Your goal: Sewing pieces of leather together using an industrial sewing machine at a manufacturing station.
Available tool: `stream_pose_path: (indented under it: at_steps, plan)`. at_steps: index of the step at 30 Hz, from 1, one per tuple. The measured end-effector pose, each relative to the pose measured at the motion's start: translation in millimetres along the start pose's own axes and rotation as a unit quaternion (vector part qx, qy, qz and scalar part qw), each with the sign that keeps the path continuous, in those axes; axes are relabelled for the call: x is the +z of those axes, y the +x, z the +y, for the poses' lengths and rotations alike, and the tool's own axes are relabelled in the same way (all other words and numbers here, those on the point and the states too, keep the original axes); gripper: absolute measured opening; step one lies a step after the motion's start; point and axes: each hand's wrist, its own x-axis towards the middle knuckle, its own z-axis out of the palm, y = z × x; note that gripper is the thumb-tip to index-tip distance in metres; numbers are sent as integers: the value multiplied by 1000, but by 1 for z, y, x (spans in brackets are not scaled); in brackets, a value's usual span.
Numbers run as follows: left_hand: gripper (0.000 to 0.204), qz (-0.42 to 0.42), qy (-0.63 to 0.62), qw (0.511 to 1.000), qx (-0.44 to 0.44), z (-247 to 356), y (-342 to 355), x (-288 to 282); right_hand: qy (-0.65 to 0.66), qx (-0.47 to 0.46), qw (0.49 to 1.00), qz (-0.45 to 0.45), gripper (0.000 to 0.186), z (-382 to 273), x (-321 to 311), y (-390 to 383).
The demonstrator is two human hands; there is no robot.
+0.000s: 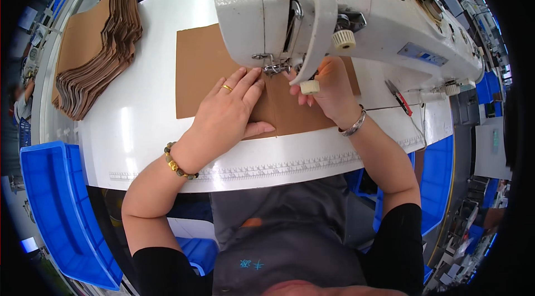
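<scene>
A brown sheet (198,73) lies under the presser foot (274,68) of a white sewing machine (377,28). My left hand (228,108) rests flat on the sheet just left of the foot, fingers extended toward the needle, thumb out toward the near edge. My right hand (329,87) is right of the foot, partly behind the machine's white guard, with its fingers curled near the needle; whatever they may hold is hidden. Red-handled snips (402,101) lie on the white worktable (139,134) to the right of my right hand.
A stack of brown pieces (83,51) sits at the table's back left. Blue bins (56,201) flank the table on the left and right (434,190). A printed ruler (234,173) runs along the front edge. Another person (22,101) is partly visible at the far left.
</scene>
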Motion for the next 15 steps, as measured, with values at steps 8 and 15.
stream_pose_path:
  at_steps: [8,15]
  plan:
    - [80,-53,8,998,-28,3,0,-4,-78,22,996,41,20,-3,16,-2]
    - [80,-49,13,998,-24,4,1,-4,-274,-23,961,18,20,0,3,-4]
